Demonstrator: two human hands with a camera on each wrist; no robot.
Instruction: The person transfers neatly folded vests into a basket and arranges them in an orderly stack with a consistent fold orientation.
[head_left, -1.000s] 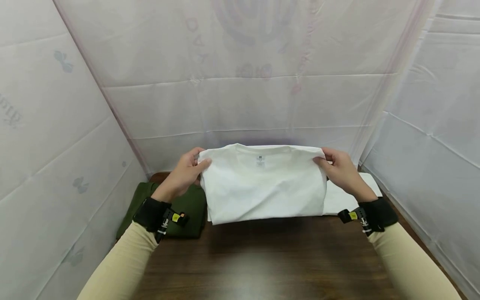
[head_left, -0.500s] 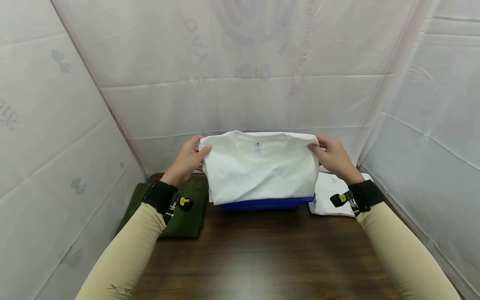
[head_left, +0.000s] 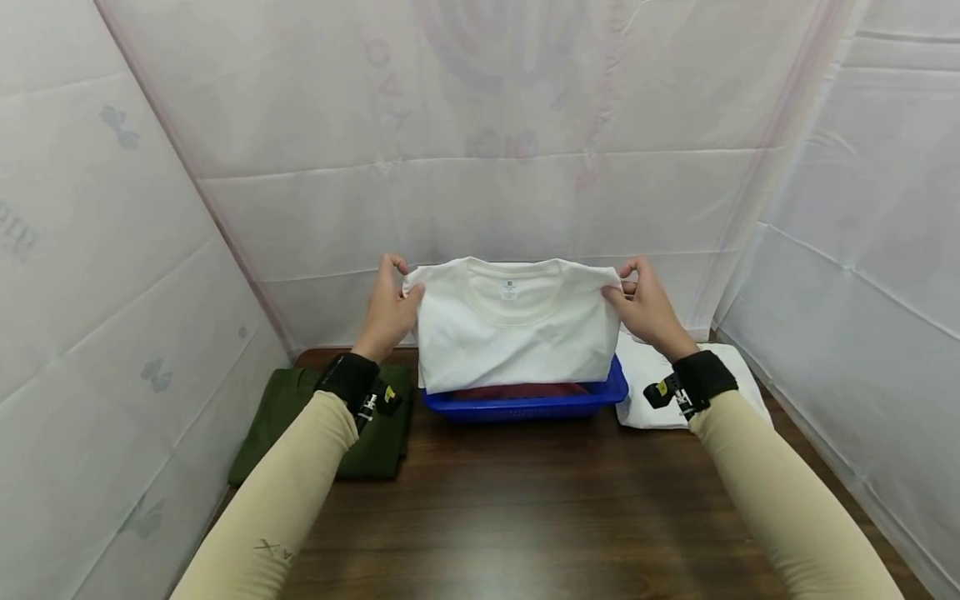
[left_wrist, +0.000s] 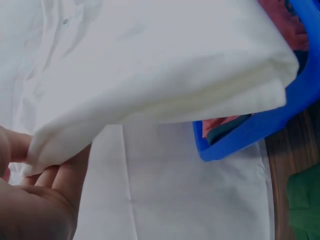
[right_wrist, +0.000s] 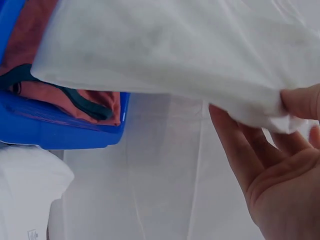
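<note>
Since 1 second ago, both hands have lifted the folded white cotton T-shirt (head_left: 517, 329) up and away toward the back wall, uncovering the blue plastic basket (head_left: 525, 404) that it hid before. At the centre of the head view the shirt now hangs in the air above that basket, collar and label uppermost, its lower fold just over the basket's rim. The left hand (head_left: 390, 308) pinches the shirt's upper left corner between thumb and fingers, and the right hand (head_left: 645, 310) pinches the upper right corner the same way; holding it by these 2 corners seems to keep the folded layers flat and together. The left wrist view shows the fingers (left_wrist: 55, 175) under the cloth edge, and the right wrist view shows the thumb (right_wrist: 302, 102) pressed on the corner from above. Inside the basket lies a reddish garment (right_wrist: 35, 50) with a dark band, so the white shirt sits over a pile. At lower left of the head view a folded dark green garment (head_left: 330, 425) rests on the brown wooden table (head_left: 525, 508); at right, a second folded white shirt (head_left: 652, 396) lies beside the basket.
</note>
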